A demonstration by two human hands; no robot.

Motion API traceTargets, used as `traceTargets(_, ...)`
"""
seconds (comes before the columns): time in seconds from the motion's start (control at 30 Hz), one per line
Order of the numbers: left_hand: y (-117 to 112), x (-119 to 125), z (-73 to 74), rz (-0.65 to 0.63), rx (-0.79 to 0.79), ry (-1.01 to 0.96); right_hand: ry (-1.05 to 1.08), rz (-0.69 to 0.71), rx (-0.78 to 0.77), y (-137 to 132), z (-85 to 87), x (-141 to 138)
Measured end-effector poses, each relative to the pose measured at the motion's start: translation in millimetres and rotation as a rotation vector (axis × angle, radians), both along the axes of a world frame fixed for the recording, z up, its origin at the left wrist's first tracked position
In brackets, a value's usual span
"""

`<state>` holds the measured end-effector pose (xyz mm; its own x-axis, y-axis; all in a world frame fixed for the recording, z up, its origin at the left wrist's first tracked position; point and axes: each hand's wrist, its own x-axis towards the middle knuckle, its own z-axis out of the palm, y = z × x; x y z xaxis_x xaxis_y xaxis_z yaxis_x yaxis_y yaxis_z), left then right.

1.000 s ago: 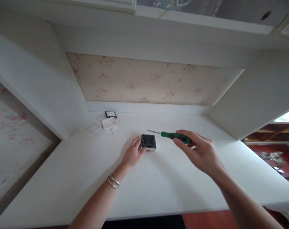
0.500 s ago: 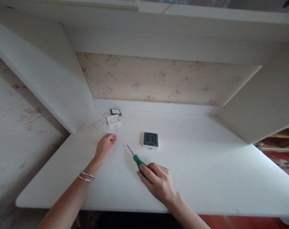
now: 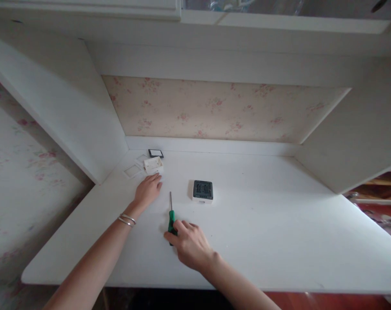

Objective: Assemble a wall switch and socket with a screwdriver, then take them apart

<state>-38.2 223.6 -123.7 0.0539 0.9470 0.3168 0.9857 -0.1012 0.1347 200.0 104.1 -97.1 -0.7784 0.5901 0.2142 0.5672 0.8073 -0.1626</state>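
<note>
My right hand is closed round the green handle of a screwdriver, low over the table. Its metal shaft points away from me. My left hand reaches to the front of a white mounting box, fingers stretched forward and thumb apart from them. Whatever lies under those fingertips is hidden. To the right of both hands sits a socket, with a dark face up and a white casing below.
Behind the white box is a small dark-edged plate. Thin white frames lie to its left. The white table is bounded by side panels, a wallpapered back and a shelf overhead.
My left hand has moved forward and slightly right to the white box, its fingers extending from a curl. My right hand has shifted left, and the screwdriver has turned to point straighter ahead.
</note>
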Motion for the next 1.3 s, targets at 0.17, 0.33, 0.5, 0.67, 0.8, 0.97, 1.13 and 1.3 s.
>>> traceTargets(0.17,11.9,3.3,-6.9,0.003,-0.047,-0.031,-0.006,-0.022,-0.074,-1.7,-0.4,4.7)
traceTargets(0.33,-0.7,10.6,-9.7,-0.040,-0.031,-0.058,0.003,-0.013,-0.106,0.5,-5.2,13.3)
traceTargets(0.5,-8.0,14.4,-10.1,-0.079,0.012,-0.121,0.067,0.002,-0.144,3.0,-10.9,16.9)
traceTargets(0.67,6.1,0.4,-11.0,0.000,-0.060,-0.101,0.229,-0.032,-0.264,3.7,-20.0,22.5)
traceTargets(0.8,15.6,-10.6,-12.7,-0.004,-0.146,-0.135,0.457,-0.081,-0.356,4.3,-27.5,26.7)
traceTargets(0.97,10.9,-0.6,-7.5,-0.024,-0.011,-0.300,0.711,-0.257,-0.353,20.4,-35.8,36.9)
traceTargets(1.13,-3.1,44.4,10.1,-0.161,0.058,-0.516,0.792,-0.456,-0.122,60.3,-34.4,62.5)
traceTargets(1.3,-9.7,93.5,17.2,-0.328,-0.022,-0.683,0.704,-0.508,0.026,83.5,-40.6,82.7)
